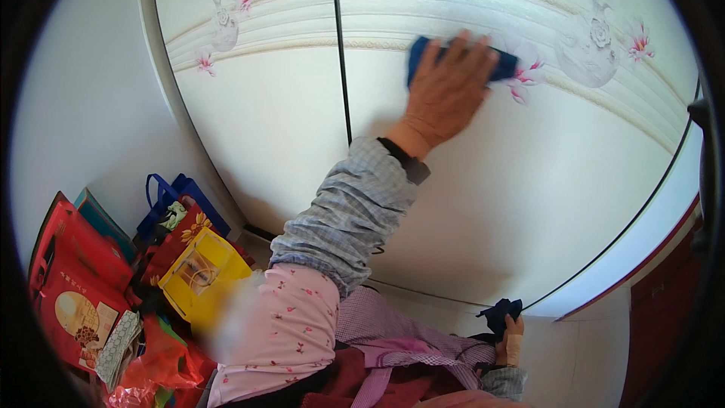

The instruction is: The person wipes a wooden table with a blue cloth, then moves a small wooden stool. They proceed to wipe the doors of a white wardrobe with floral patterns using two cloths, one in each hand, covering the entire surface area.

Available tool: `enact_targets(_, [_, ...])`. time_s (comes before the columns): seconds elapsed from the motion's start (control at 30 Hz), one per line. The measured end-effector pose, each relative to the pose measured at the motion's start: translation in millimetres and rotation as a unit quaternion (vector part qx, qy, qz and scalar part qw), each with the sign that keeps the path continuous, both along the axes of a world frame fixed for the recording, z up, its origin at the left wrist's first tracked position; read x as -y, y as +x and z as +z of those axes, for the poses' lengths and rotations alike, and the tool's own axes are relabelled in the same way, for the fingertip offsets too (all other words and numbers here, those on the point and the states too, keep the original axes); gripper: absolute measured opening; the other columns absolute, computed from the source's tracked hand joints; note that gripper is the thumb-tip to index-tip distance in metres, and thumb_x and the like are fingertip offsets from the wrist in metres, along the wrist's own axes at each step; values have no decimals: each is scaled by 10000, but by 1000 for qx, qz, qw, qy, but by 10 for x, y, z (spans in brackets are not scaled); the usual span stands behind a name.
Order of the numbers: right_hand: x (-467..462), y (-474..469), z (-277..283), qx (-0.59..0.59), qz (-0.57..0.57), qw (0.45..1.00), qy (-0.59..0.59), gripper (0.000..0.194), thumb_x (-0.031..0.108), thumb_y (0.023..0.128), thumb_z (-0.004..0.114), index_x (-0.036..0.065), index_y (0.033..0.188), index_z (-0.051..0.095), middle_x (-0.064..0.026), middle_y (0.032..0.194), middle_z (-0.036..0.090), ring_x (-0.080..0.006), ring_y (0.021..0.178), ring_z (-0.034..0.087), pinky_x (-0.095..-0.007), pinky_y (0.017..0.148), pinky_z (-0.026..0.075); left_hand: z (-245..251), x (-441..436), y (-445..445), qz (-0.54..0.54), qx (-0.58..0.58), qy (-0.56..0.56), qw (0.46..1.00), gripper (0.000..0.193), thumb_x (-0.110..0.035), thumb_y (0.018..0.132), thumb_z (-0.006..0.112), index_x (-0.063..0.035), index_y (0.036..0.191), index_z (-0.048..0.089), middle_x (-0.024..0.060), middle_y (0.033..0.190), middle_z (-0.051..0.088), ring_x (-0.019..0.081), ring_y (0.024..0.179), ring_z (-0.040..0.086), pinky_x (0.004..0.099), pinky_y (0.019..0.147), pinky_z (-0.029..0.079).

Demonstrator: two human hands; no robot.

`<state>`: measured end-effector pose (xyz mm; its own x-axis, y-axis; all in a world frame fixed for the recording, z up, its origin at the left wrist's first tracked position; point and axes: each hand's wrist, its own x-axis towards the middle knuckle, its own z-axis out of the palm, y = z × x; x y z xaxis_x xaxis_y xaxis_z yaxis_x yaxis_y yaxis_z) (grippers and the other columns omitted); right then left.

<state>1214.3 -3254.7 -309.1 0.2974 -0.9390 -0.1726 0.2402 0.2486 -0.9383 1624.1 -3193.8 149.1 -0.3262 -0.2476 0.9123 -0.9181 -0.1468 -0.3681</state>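
Observation:
My left hand [450, 88] lies with its fingers spread over a folded dark blue cloth [419, 59], pressing it flat against a white sliding door panel [453, 181] printed with pink flowers and vases. The hand is slightly blurred. A grey checked sleeve over a pink floral one covers that arm. Low at the right, my right hand [512, 331] grips a crumpled dark cloth [501, 314] near the bottom edge of the door. A beige band wraps the right wrist.
On the floor at left stand a red gift bag [62, 294], a yellow bag [207, 272], a blue bag [195, 198] and a red plastic bag [164, 357]. A white wall [85, 96] rises behind them. A dark red surface [662, 317] is at lower right.

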Motion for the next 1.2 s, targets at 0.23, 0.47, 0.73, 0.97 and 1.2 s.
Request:
enact_targets(0.23, [75,-30,-96,-36,-2,999,-27,262,39,919,567,-17,1175,573,-129,1010,673,-258,838,689,-382,725,604,651,-166,334,26,159,6,987,476,-227,877,635,-161,1341,553,75,1415,495,335,1349,407,523,1089,318])
enact_targets(0.47, [-86,46,92,2,-1,1000,-5,249,41,920,567,-12,1162,593,-103,1021,674,-230,877,683,-368,774,593,1155,-505,475,154,66,-272,948,397,-300,1024,465,31,1186,612,236,1016,661,373,992,609,380,860,460])
enact_targets(0.73, [-131,133,177,13,-2,1000,-2,262,51,921,556,-25,1169,591,-115,1012,683,-240,851,688,-361,755,595,519,147,-104,-112,167,-24,979,455,-124,832,667,-105,1279,583,124,1305,560,316,1219,517,464,991,407])
enact_targets(0.97, [-145,-25,282,-106,-57,992,-25,352,268,961,601,-41,1129,620,-114,958,691,-217,806,676,-335,712,573,369,-304,378,-73,18,-139,987,243,-82,843,644,-102,1083,674,91,1130,625,308,992,608,407,872,478])
enact_targets(1.2, [-140,216,1797,101,-157,982,16,495,425,951,609,-15,1177,627,-122,1007,697,-224,876,696,-349,747,584,83,-857,1068,7,-320,-214,923,591,-497,896,659,6,1196,574,183,1060,617,344,1034,587,414,906,464])
